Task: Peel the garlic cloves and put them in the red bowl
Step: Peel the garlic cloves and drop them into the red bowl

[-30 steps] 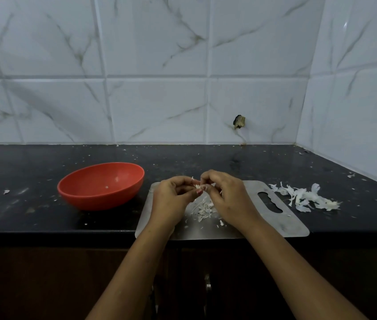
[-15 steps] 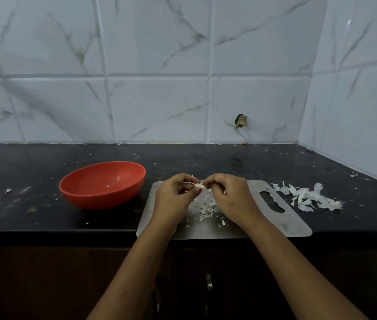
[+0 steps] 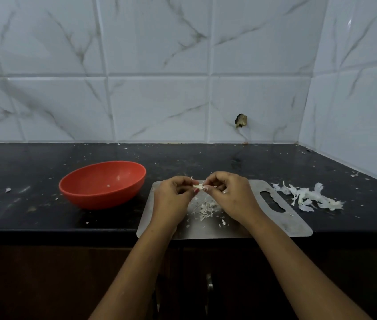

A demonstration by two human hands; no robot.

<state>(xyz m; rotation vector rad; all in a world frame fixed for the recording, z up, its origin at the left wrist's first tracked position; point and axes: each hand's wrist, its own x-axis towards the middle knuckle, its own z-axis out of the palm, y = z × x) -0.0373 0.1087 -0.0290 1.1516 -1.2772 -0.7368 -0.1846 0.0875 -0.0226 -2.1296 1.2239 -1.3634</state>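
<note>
Meeting marble-tiled walls (image 3: pixel 159 100), the black counter (image 3: pixel 206 160) bears a red bowl (image 3: pixel 104 200).

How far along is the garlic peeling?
Done: skins lie piled beside the board, scraps on it. In hand: left hand and right hand pinch one clove. Left: the red bowl shows only tiny pale bits, so this clove has yet to go in.

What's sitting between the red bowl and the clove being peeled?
Head view: a strip of dark counter with a few flecks, the board's left edge, then the left hand pinching the clove.
</note>
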